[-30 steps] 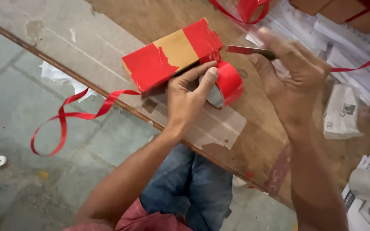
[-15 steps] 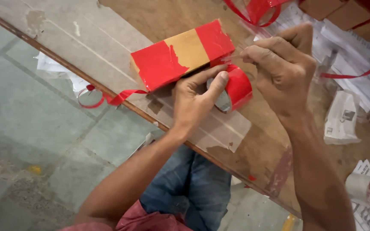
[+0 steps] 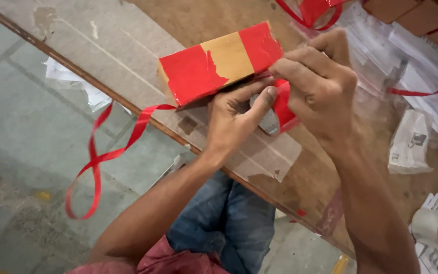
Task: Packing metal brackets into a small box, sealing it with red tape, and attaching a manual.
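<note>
Near the table edge (image 3: 128,104), the red-and-tan box (image 3: 219,63) lies aslant on the worn wooden top. Just beside its lower side, the left hand (image 3: 234,119) pinches a red tape roll (image 3: 280,109), thumb pressed on its face. The right hand (image 3: 320,86) curls closed over the roll and the box's end. A red ribbon (image 3: 107,152) dangles off the edge below the box. Paper stacks (image 3: 427,71) crowd the far side; a clear tape roll (image 3: 436,228) sits well apart.

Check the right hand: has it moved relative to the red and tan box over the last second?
Yes. The right hand has closed in leftward: it was apart from the box, and its fingers now touch the box's right end.
</note>
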